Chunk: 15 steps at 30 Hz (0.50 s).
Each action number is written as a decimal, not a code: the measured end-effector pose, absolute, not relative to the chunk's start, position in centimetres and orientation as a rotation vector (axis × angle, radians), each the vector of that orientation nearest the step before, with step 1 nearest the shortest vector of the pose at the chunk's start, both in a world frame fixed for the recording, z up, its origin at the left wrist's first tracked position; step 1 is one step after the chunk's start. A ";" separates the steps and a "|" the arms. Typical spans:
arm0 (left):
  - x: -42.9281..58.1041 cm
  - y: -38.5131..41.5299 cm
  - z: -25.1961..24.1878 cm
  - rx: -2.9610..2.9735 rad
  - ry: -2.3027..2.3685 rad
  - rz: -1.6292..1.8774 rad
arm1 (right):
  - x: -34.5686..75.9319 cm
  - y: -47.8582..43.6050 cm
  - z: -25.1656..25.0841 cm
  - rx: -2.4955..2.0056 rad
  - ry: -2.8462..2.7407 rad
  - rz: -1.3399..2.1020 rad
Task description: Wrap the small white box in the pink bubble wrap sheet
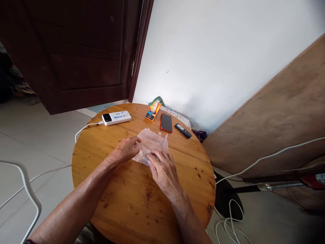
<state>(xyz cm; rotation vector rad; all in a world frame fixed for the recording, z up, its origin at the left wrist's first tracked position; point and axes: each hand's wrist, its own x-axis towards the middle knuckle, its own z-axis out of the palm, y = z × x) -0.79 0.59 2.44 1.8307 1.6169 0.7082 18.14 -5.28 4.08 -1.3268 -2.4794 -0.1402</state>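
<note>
A sheet of clear bubble wrap (152, 138) lies on the round wooden table (127, 200) in front of me, its near part folded and crumpled. At its left edge is my left hand (127, 147), fingers loosely bent with a gap between them. My right hand (164, 169) closes over the near, folded part, its fingertips bent down onto the plastic. Something small and greyish shows by the right fingertips, but I cannot make out what it is. The right palm hides part of the wrap.
Toward the back stand a white power bank (117, 117) with a plugged-in cable, an orange tape dispenser (153, 110), a red-edged phone (166, 122) and a dark remote-like device (183, 130). Behind are a white wall (215, 51) and a dark door (88, 51). White cables (230, 223) lie on the floor.
</note>
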 end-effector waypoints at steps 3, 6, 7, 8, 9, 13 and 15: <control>-0.7 0.6 2.4 1.872 1.642 0.640 | 18.0 -5.3 4.0 -1.345 -2.488 -0.166; -0.6 0.4 2.3 1.909 1.659 0.565 | 17.9 -5.3 4.0 -1.362 -2.523 -0.197; -0.7 0.3 2.2 1.925 1.683 0.542 | 17.9 -5.4 4.0 -1.371 -2.539 -0.207; -0.7 0.3 2.3 1.945 1.717 0.526 | 17.8 -5.4 4.0 -1.380 -2.552 -0.215; -0.8 0.2 2.3 1.966 1.761 0.517 | 17.8 -5.4 4.0 -1.386 -2.561 -0.221; -1.1 -0.2 2.9 1.983 1.938 0.438 | 17.6 -5.4 4.0 -1.391 -2.565 -0.230; -1.2 -0.3 3.2 1.960 1.981 0.338 | 17.6 -5.4 4.0 -1.388 -2.558 -0.236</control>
